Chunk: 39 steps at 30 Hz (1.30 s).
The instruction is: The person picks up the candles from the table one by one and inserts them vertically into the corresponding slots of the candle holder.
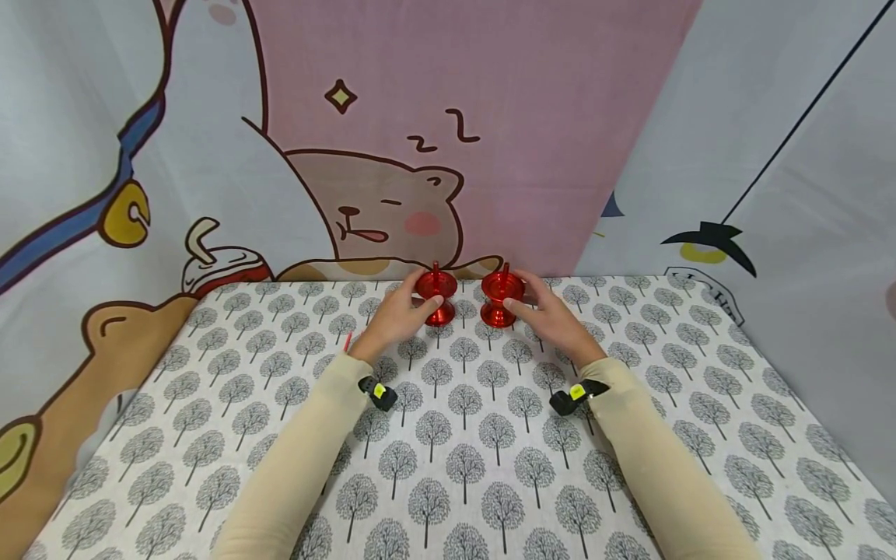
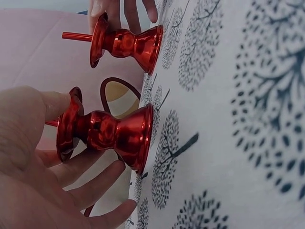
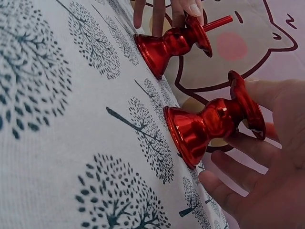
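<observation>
Two shiny red metal candle holders stand upright side by side near the table's far edge, a short gap between them. Each has a flared base, a rounded stem and a shallow dish with a thin upright stick in the middle. My left hand (image 1: 393, 317) pinches the dish of the left candle holder (image 1: 440, 314) between thumb and fingers. On the other side, my right hand (image 1: 554, 320) grips the right candle holder (image 1: 498, 316) the same way. In the left wrist view, the left candle holder's base (image 2: 136, 136) appears to rest on the cloth, with the lower fingers spread beside it.
A white tablecloth (image 1: 464, 400) printed with grey trees covers the table. Behind its far edge hangs a cartoon curtain (image 1: 546, 140) with a sleeping bear. Small black devices with yellow marks are strapped to both wrists, one at the left sleeve (image 1: 294, 467).
</observation>
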Tool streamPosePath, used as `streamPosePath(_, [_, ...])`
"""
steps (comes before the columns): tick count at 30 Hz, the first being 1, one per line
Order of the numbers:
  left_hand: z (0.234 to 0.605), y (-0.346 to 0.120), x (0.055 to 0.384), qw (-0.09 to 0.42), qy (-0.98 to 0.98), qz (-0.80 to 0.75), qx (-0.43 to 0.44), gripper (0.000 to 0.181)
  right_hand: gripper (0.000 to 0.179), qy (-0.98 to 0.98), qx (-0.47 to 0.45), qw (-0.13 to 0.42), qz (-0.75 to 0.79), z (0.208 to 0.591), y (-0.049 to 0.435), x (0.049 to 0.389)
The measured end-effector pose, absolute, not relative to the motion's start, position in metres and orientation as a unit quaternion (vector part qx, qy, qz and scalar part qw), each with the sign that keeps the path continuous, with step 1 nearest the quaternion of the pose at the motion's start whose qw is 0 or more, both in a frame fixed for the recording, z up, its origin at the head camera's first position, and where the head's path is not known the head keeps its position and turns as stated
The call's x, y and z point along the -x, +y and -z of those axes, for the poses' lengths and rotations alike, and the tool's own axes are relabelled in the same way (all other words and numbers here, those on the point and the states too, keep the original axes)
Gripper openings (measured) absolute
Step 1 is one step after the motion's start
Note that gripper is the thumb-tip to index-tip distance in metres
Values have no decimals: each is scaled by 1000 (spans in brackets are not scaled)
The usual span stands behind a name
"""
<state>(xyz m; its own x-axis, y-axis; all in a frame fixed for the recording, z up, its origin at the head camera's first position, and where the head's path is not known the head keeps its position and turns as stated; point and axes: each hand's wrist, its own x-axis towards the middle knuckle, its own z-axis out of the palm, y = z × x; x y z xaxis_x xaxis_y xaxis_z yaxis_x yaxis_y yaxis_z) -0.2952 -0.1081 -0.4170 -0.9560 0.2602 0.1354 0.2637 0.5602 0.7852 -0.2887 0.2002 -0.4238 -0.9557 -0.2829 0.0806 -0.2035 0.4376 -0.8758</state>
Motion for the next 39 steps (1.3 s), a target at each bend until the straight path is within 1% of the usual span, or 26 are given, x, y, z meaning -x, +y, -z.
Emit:
streamPosePath(7, [416, -108, 294, 0, -882, 446, 150, 72, 76, 846, 140, 54, 511, 422, 199, 286])
streamPosePath(14, [417, -108, 295, -1, -883, 444, 153, 73, 75, 847, 139, 54, 510, 422, 199, 287])
streamPosePath(23, [417, -109, 296, -16, -877, 456, 152, 74, 73, 846, 132, 59, 513, 422, 200, 287])
streamPosePath(33, [417, -110, 295, -20, -877, 455, 154, 73, 77, 839, 133, 65, 524, 426, 201, 291])
streamPosePath(39, [417, -110, 295, -23, -874, 461, 153, 73, 82, 842, 125, 62, 520, 427, 199, 292])
